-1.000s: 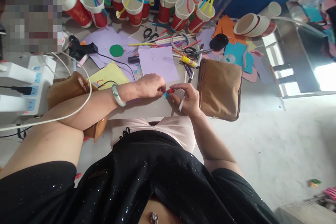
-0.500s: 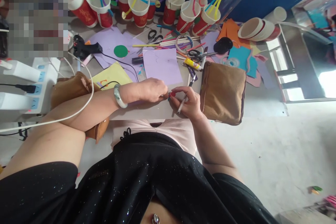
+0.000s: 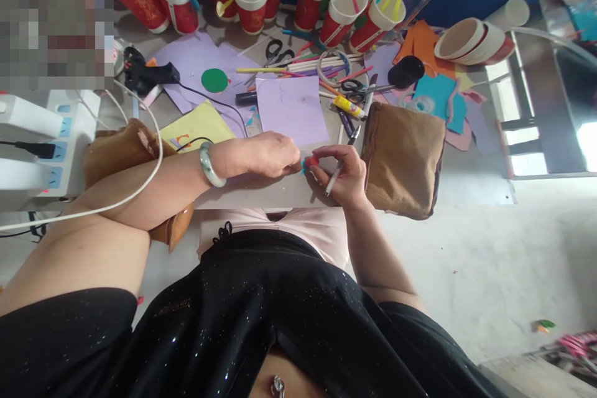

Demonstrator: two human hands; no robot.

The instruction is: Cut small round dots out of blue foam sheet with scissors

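Note:
My right hand (image 3: 346, 177) is closed, with thumb and forefinger pinching a small red piece (image 3: 311, 161). A pen (image 3: 332, 181) with a clear barrel lies tucked through the same hand, slanting. A bit of blue (image 3: 305, 167) shows beside the red piece. My left hand (image 3: 275, 154) is closed with its back up, fingertips close to the blue bit; whatever it grips is hidden under the fingers. Just beyond both hands lies a lilac paper sheet (image 3: 293, 111) with faint pencil marks. The brown pouch (image 3: 405, 158) is right of my right hand.
Red-and-white paper cups (image 3: 252, 3) with bent straws line the back. Scissors (image 3: 278, 51), a glue stick (image 3: 349, 106), loose straws and coloured paper lie in front. At left are a black glue gun (image 3: 147, 74), a power strip (image 3: 58, 155) and a white cable (image 3: 156, 143) crossing my left arm.
My view has tilted a little downward, so the cups sit higher in it. The hands have drawn slightly apart, and more of the red piece and the blue bit shows.

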